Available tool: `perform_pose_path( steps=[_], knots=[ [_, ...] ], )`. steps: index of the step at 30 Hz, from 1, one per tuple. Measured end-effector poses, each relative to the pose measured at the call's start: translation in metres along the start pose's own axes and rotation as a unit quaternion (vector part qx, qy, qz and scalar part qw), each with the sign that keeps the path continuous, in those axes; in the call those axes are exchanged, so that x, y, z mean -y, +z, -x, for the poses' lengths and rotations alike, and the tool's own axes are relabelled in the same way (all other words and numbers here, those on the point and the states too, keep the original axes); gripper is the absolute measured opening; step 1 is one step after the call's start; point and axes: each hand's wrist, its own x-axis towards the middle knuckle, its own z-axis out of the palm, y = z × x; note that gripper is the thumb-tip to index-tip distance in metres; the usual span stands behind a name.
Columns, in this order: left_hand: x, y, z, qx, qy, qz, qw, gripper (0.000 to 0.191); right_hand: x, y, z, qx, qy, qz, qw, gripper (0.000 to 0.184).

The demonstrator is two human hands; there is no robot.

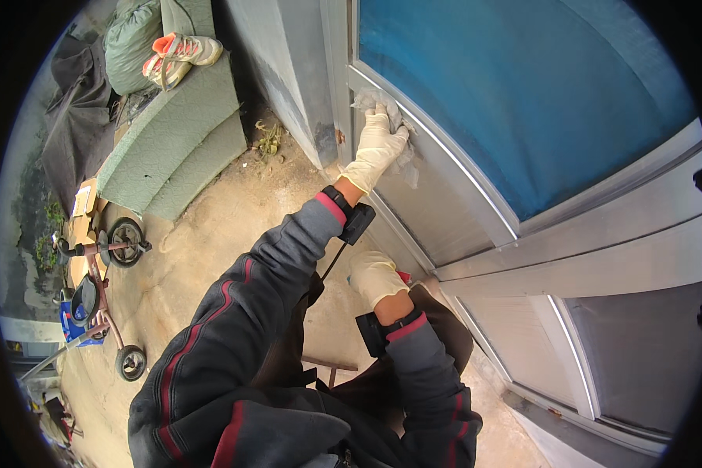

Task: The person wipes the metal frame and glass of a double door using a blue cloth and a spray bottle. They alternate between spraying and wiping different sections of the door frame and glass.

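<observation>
My left hand point(380, 143), in a cream rubber glove, presses a crumpled, translucent whitish cloth or wipe point(408, 167) against the lower panel point(444, 202) of a metal-framed door. The cloth bunches under the fingers and hangs past them. Just above it runs the frame of a blue pane point(520, 99). Lower down, near my knee, my right hand point(377, 278) wears a matching glove and is curled around a small object point(405, 276). Only a red part and a bit of blue show; the glove hides the rest.
Left on the concrete floor point(210, 245) stands a child's pink tricycle or scooter point(96, 275) beside cardboard point(82, 205). A green folded mat point(175, 140) carries a pair of sneakers point(181, 55). A grey wall point(286, 70) adjoins the door. Wooden stool parts point(330, 365) show between my legs.
</observation>
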Motion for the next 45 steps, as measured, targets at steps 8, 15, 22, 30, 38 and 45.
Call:
perform_pose_path(
  steps=[8, 15, 22, 30, 38, 45],
  knots=[
    [-0.04, -0.019, 0.033, 0.33, -0.075, 0.137, 0.931, 0.058, 0.013, 0.021, 0.002, -0.081, -0.084, -0.065, 0.991, 0.023],
    [-0.091, -0.004, 0.075, 0.395, -0.168, 0.257, 0.866, 0.046, 0.024, 0.038, -0.002, -0.209, -0.038, -0.316, 0.925, 0.034],
    [-0.145, -0.014, 0.097, 0.453, -0.166, 0.163, 0.861, 0.051, 0.031, 0.061, -0.012, 0.097, -0.153, -0.948, 0.263, 0.034],
    [-0.156, 0.013, 0.133, 0.524, -0.12, 0.17, 0.826, 0.051, 0.016, 0.057, 0.012, 0.152, -0.14, -0.956, 0.207, 0.034],
    [-0.116, -0.004, 0.091, 0.474, -0.198, 0.242, 0.823, 0.044, 0.041, 0.055, -0.01, 0.043, 0.006, -0.818, 0.573, 0.035],
    [-0.093, -0.019, 0.06, 0.396, -0.201, 0.242, 0.863, 0.036, 0.034, 0.062, -0.007, -0.135, -0.089, -0.004, 0.987, 0.02]
  ],
)
